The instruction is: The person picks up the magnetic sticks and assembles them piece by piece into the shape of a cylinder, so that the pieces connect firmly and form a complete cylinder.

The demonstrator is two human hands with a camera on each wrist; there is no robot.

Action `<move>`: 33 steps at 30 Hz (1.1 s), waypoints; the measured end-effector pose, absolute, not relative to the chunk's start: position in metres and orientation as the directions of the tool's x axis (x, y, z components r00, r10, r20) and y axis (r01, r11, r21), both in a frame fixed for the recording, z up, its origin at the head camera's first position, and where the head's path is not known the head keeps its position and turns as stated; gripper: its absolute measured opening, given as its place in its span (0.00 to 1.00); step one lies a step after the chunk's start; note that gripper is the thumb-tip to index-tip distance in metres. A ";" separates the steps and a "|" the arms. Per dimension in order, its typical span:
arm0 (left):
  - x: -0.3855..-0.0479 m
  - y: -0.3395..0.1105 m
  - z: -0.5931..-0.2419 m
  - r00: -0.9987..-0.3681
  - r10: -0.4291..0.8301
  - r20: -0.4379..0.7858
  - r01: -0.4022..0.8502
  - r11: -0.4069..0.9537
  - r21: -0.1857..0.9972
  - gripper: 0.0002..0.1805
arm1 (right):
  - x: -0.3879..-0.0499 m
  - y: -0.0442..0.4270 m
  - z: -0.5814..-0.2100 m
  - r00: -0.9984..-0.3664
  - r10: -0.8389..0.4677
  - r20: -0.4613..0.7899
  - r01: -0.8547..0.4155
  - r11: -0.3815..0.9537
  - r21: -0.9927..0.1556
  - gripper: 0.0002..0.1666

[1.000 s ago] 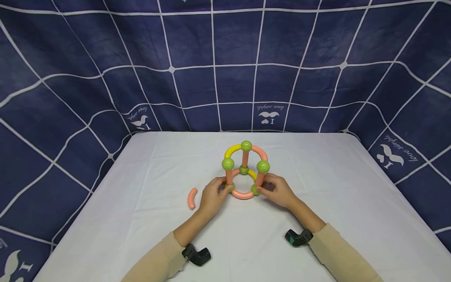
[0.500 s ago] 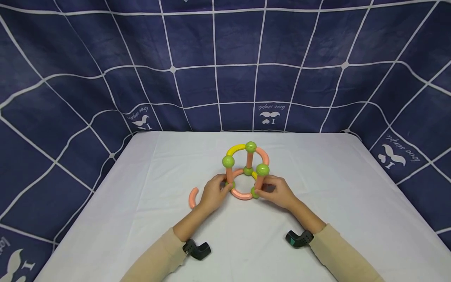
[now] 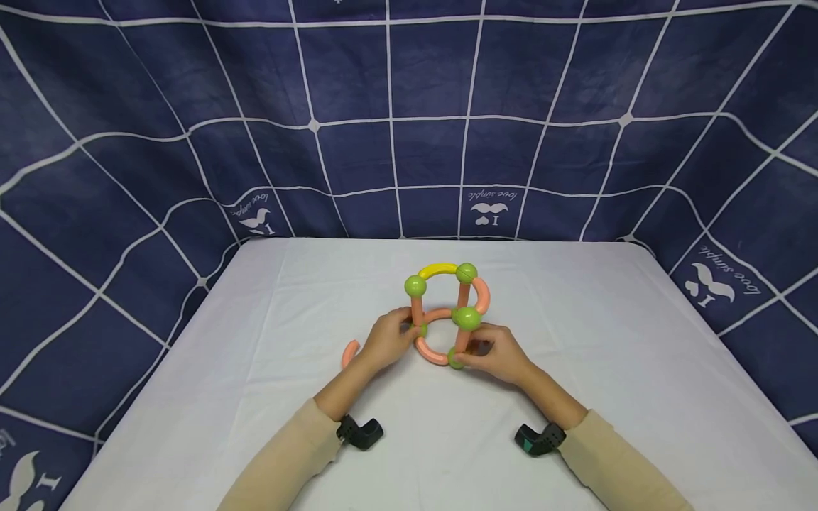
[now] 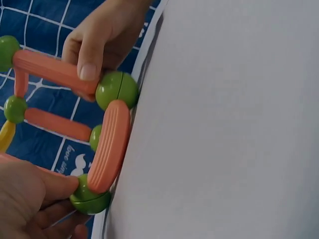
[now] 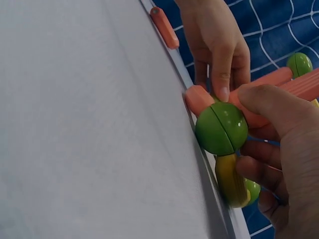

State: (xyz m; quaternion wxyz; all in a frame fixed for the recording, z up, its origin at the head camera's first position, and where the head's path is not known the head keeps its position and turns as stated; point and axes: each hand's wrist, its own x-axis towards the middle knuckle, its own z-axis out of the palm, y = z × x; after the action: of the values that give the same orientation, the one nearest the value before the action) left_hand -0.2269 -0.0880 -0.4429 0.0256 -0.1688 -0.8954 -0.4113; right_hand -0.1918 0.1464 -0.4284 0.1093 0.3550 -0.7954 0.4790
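Note:
A ball-and-stick toy frame of green balls joined by orange and yellow sticks stands on the white table. Three upright orange sticks link its lower ring to the upper balls. Along the top run a yellow curved stick and an orange curved stick; the front side has no top stick. My left hand grips the frame's lower left corner, its thumb by a green ball. With thumb and fingers, my right hand holds the right upright just above its bottom ball.
A loose orange curved stick lies left of my left hand, partly hidden by the forearm. White cloth covers the table. A dark blue gridded curtain hangs behind and at both sides.
Both hands have turned the frame clockwise as seen from above. Its right corner came nearer with my right hand, and its left corner moved slightly away. My left arm covers more of the loose stick.

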 end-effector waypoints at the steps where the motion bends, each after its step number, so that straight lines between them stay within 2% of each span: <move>1: -0.228 -0.088 -0.442 -0.943 0.284 0.173 0.317 0.611 0.725 0.14 | -0.191 0.146 -0.428 -0.720 -0.463 0.518 -0.674 0.289 -0.679 0.11; 5: -0.234 -0.087 -0.439 -0.944 0.299 0.136 0.300 0.615 0.730 0.13 | -0.191 0.143 -0.429 -0.708 -0.472 0.524 -0.688 0.294 -0.664 0.11; 14: -0.240 -0.080 -0.436 -0.942 0.316 0.115 0.290 0.595 0.749 0.14 | -0.209 0.147 -0.464 -0.723 -0.456 0.519 -0.677 0.318 -0.664 0.12; 26: -0.247 -0.074 -0.440 -0.929 0.346 0.133 0.318 0.558 0.767 0.15 | -0.207 0.144 -0.468 -0.673 -0.458 0.581 -0.732 0.305 -0.609 0.13; 33: -0.250 -0.071 -0.442 -0.927 0.348 0.142 0.326 0.557 0.764 0.15 | -0.208 0.143 -0.469 -0.670 -0.455 0.587 -0.738 0.323 -0.592 0.14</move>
State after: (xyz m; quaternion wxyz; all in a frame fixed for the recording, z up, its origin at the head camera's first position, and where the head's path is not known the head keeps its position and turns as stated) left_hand -0.2498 -0.0711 -0.4417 -0.0127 -0.1909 -0.8823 -0.4301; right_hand -0.2076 0.1435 -0.4685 0.1589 0.3742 -0.7976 0.4456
